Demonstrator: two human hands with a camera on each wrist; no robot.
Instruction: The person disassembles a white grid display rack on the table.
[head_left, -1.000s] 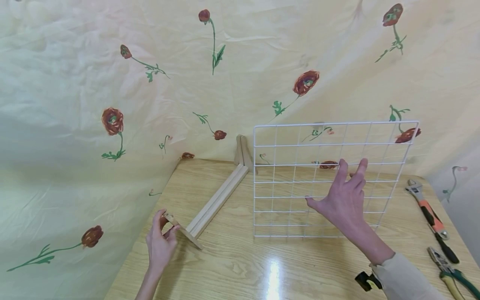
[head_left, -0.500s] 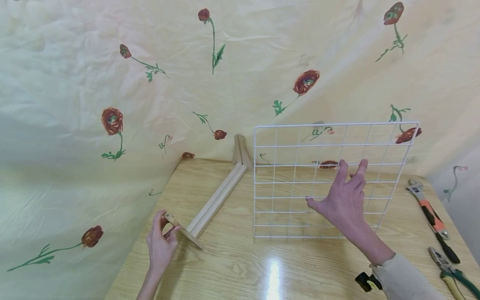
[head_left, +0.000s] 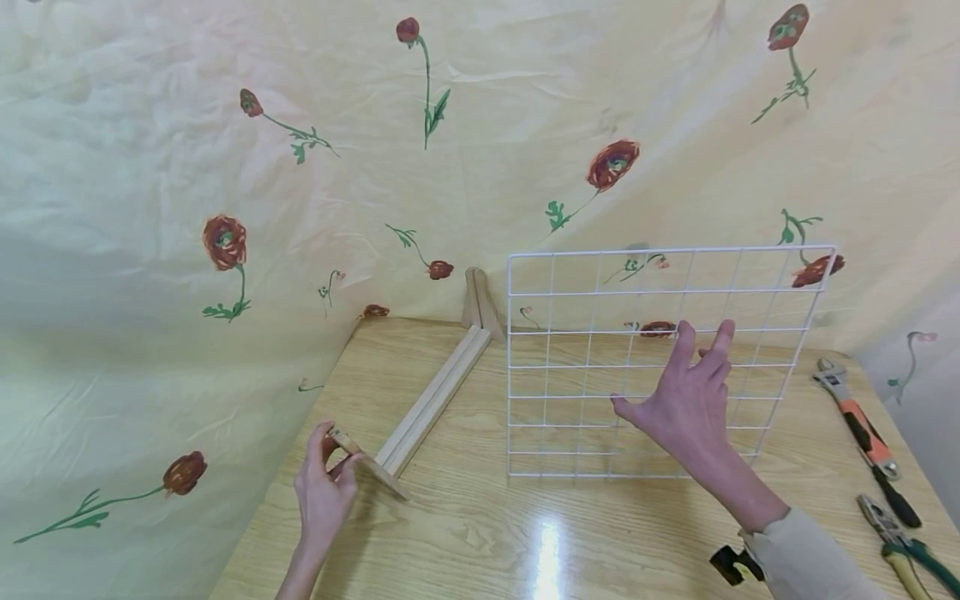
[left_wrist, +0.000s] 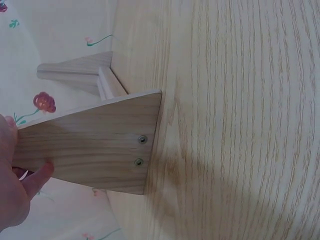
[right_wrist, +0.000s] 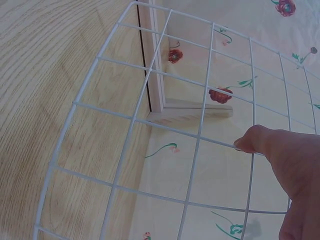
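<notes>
My left hand (head_left: pixel 324 492) grips the near end board (left_wrist: pixel 95 142) of a wooden stand, thumb on one face and fingers at the upper part. Two metal screw heads show on that board in the left wrist view. A grooved wooden bar (head_left: pixel 435 400) joins it to a matching upright far end board (head_left: pixel 480 300) by the cloth. To the right, my right hand (head_left: pixel 693 400) holds a white wire grid panel (head_left: pixel 567 364) nearly upright, fingers spread over the mesh. In the right wrist view, the thumb (right_wrist: pixel 252 140) presses on a wire. The panel stands apart from the stand.
An adjustable wrench (head_left: pixel 855 417) with orange and black handle lies at the table's right edge. Near it are a black-handled tool (head_left: pixel 894 498) and pliers (head_left: pixel 888 529). Flowered cloth (head_left: pixel 337 192) hangs behind the wood-grain table (head_left: pixel 465 550).
The stand's far end has swung slightly left, while my left hand and the near board have shifted a touch to the right. The grid panel and right hand have barely moved.
</notes>
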